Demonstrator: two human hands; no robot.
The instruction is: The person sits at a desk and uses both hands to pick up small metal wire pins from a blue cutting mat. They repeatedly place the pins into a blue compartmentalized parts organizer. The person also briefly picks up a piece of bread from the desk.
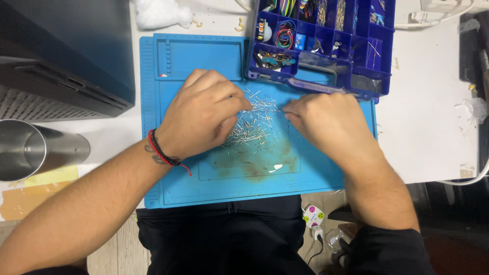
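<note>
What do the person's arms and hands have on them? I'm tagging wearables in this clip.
Both forearms are bare, with no sleeves or gloves. The left hand has a red-and-black cord bracelet at the wrist, beside a dark tattoo. The right hand wears nothing visible.

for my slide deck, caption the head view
Both hands, left and right, sort thin metal leads on a blue mat.

A white bench (428, 102) carries a blue work mat (229, 178), a blue compartment box (326, 40), a steel cup (35, 150) and white wadding (160, 12).
</note>
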